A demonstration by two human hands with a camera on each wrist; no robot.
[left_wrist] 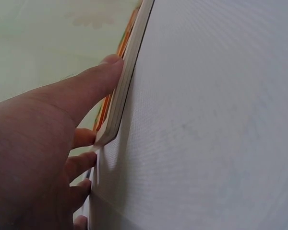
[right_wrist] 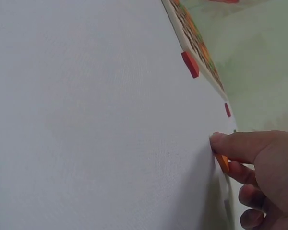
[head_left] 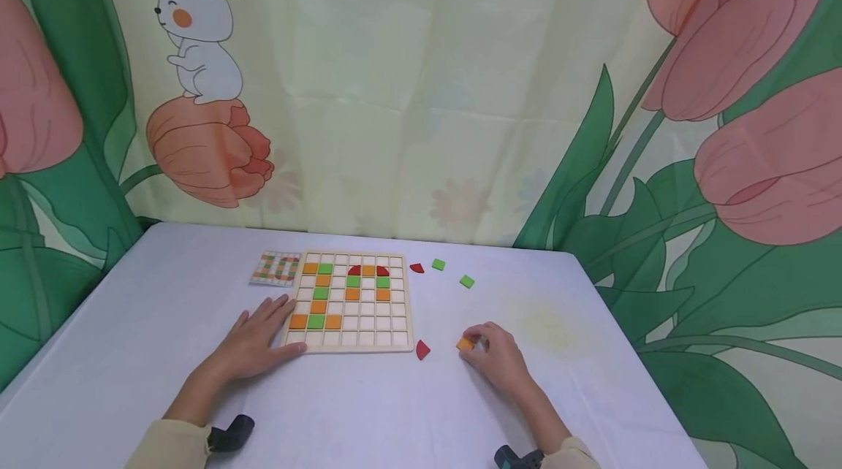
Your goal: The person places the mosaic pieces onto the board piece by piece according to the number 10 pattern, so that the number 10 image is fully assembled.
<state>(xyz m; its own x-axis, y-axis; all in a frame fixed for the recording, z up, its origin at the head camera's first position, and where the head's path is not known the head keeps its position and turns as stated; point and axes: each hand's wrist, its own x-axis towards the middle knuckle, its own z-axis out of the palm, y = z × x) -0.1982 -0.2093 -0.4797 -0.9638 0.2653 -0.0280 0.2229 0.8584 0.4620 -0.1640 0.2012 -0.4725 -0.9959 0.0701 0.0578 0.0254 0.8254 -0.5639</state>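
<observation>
A wooden grid board (head_left: pixel 376 342) lies on the table, with orange, green and red tiles set in some of its squares. My left hand (head_left: pixel 255 343) rests at the board's left side, fingers spread, its thumb (left_wrist: pixel 103 76) touching the near edge by the corner. To the right of the board, my right hand (head_left: pixel 496 356) pinches an orange square tile (head_left: pixel 465 344) between thumb and fingers. In the right wrist view that orange tile (right_wrist: pixel 222 162) is partly covered by the thumb. A red quarter-round tile (head_left: pixel 423 350) lies between the board and my right hand.
A patterned card (head_left: pixel 275 269) lies left of the board, showing a coloured grid. Beyond the board's right edge lie another red tile (head_left: pixel 417 268) and two green square tiles (head_left: pixel 438 264). A white cloth covers the table (head_left: pixel 368 418); a printed curtain (head_left: pixel 421 89) hangs behind.
</observation>
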